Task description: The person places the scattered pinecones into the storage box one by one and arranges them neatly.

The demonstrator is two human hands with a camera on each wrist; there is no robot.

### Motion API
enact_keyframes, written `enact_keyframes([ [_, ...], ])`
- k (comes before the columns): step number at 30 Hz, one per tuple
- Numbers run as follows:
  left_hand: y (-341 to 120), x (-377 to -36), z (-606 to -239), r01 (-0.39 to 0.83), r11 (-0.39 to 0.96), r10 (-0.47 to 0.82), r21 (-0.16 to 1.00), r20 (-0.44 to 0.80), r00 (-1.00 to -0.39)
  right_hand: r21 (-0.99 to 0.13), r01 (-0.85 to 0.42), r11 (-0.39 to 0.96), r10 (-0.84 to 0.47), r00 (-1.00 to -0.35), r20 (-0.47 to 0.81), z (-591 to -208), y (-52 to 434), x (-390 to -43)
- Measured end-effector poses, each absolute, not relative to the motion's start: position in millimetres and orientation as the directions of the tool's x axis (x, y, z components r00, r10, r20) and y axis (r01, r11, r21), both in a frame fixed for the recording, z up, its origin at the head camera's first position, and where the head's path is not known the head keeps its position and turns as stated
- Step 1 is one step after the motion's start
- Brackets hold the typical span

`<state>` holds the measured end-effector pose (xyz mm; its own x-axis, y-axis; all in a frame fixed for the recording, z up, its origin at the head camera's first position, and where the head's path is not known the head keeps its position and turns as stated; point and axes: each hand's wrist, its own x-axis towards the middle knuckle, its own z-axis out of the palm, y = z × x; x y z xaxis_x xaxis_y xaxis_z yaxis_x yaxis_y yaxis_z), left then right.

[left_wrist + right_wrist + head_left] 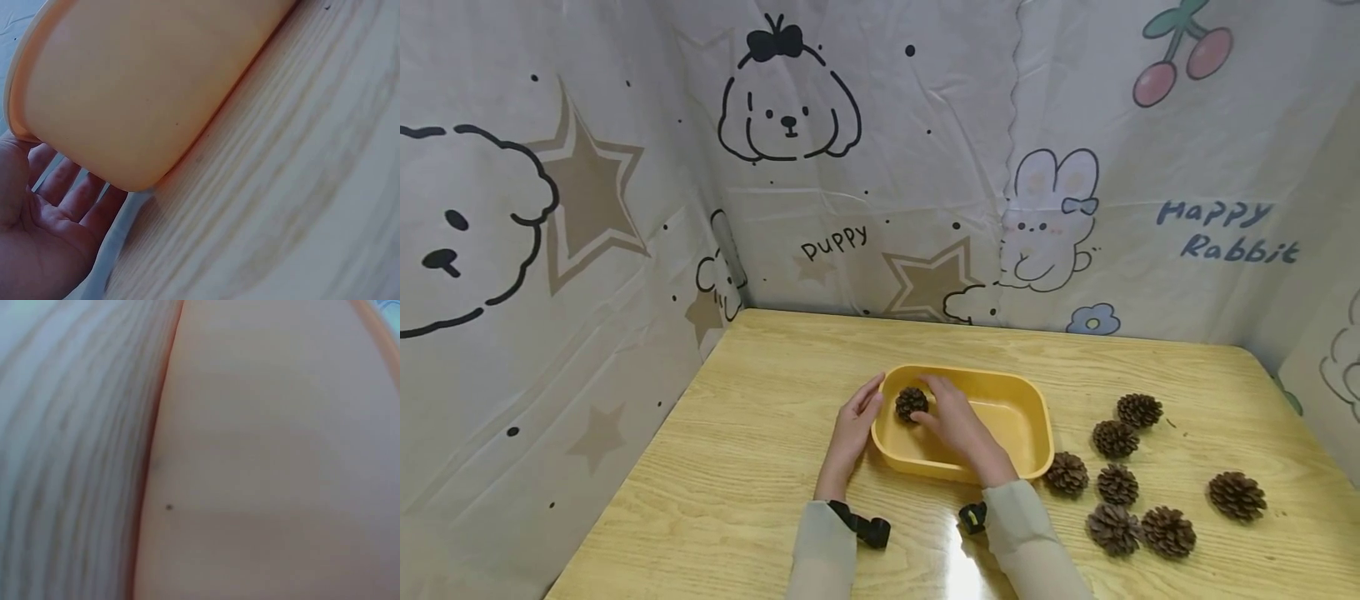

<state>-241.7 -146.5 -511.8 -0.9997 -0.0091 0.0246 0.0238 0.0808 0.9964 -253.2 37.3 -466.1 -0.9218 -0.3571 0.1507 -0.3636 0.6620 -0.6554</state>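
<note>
A brown pine cone (912, 403), rough with open woody scales, sits inside the left end of a yellow plastic tub (1033, 398), a smooth, shallow, rounded-rectangle basin. The right hand (953, 419) reaches over the tub's near wall, palm down, its fingers (934, 385) bent around the cone's right side; whether they grip it or only touch it is hard to tell, since the hand hides that side of the cone. The left hand (853, 427) lies flat along the outside of the tub's left end, fingers straight and together, fingertips at the rim. The left wrist view shows this from below: an open palm (37, 231) with loosely spread fingers beside the tub's smooth curved outer wall (144, 87). The right wrist view is blurred and shows only the tub wall (262, 456) against wood grain, no fingers.

The tub stands on a pale wood-grain worktop (760, 467) with a glossy sheen near the forearms. Both forearms wear pale sleeves with black wrist straps (867, 527).

To the right of the tub, seven more pine cones (1116, 483) lie loose on the worktop, one of them touching the tub's corner and one well apart at the far right (1236, 496). Wrinkled cloth printed with puppies, stars and a rabbit (1045, 221) walls the worktop in.
</note>
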Motion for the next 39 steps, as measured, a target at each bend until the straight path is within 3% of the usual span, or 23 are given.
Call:
enact_keyframes([
  [15,-146,-242,-510,0.03,0.101,-0.025,0.994,0.032,-0.999,-0.704,-0.32,0.634,-0.277,-0.944,0.18,-463,68,-239],
  [31,-147,-244,-509,0.001,0.095,-0.014,0.995,0.003,-1.0,-0.686,-0.433,0.585,-0.205,-0.897,0.391,-467,115,-223],
  [39,-146,-244,-509,0.011,0.097,-0.015,0.995,0.012,-1.0,-0.669,-0.478,0.569,-0.072,-0.84,0.538,-468,137,-215],
])
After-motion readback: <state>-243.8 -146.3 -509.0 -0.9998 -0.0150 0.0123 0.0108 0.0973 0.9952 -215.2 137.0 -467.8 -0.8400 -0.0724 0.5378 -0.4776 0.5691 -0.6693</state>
